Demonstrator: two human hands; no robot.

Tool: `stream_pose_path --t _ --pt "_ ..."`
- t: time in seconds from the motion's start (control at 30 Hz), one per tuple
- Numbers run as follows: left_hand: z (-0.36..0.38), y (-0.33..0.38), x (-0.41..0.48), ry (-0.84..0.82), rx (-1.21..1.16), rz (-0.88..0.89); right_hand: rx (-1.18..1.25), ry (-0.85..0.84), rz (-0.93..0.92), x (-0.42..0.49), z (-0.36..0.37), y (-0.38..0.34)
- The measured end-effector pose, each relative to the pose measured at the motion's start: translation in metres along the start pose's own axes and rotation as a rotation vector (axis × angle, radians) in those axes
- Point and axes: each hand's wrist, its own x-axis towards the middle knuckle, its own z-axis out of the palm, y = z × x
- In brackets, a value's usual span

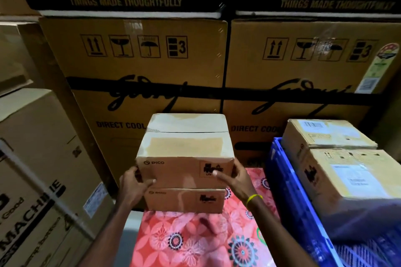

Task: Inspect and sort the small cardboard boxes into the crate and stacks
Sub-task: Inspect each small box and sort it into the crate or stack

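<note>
Two hands hold the top box (pixel 184 154), left of the crate (pixel 288 191): the left hand (pixel 135 186) and right hand (pixel 233 178) curl round its near corners. It sits on a lower box (pixel 184 200) on the desk (pixel 195 240). It is probably being lifted for inspection, which calls for a level raise. In the crate are a near box (pixel 347 182) and a far box (pixel 325 134). Beyond the crate stand two cartons (pixel 134 67).

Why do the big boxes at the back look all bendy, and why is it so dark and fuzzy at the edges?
Head view: the wide-angle lens bows the big cartons outward; the light is dim, darkest toward the top; the blue crate smears into blur at the lower right; the small box in the middle is sharpest, its PICO print readable.
</note>
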Motion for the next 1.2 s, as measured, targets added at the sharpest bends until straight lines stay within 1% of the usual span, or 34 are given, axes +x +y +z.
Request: stream_pose_path --t 0.1,0.13,0.2,0.33,0.4,0.47,0.57,0.7,0.83,1.07,1.2 --pt "0.001 -0.010 0.001 -0.104 0.123 -0.054 -0.350 -0.002 0.101 0.002 0.006 0.030" --pt "0.003 -0.013 0.001 -0.122 0.156 -0.057 -0.426 0.014 0.118 0.004 0.010 0.039" --pt "0.007 -0.020 0.003 -0.126 0.200 -0.052 -0.481 0.070 0.136 0.007 0.017 0.049" --pt "0.012 -0.031 0.012 -0.068 0.235 -0.044 -0.540 0.179 0.132 0.014 0.025 0.061" --pt "0.012 -0.031 0.015 -0.056 0.219 -0.052 -0.583 0.202 0.133 0.017 0.026 0.064" --pt "0.012 -0.028 0.018 -0.081 0.193 -0.061 -0.623 0.227 0.130 0.020 0.027 0.070" --pt "0.012 -0.026 0.023 -0.144 0.139 -0.088 -0.633 0.266 0.106 0.022 0.025 0.071" --pt "0.005 -0.025 0.034 -0.193 0.093 -0.115 -0.608 0.234 0.122 0.023 0.018 0.055" --pt "0.000 -0.025 0.044 -0.202 0.076 -0.129 -0.583 0.200 0.136 0.027 0.013 0.046" --pt "0.005 -0.033 0.051 -0.181 0.003 -0.165 -0.566 0.216 0.134 0.023 0.015 0.042" --pt "0.009 -0.035 0.051 -0.176 0.024 -0.178 -0.533 0.219 0.162 0.022 0.017 0.043"
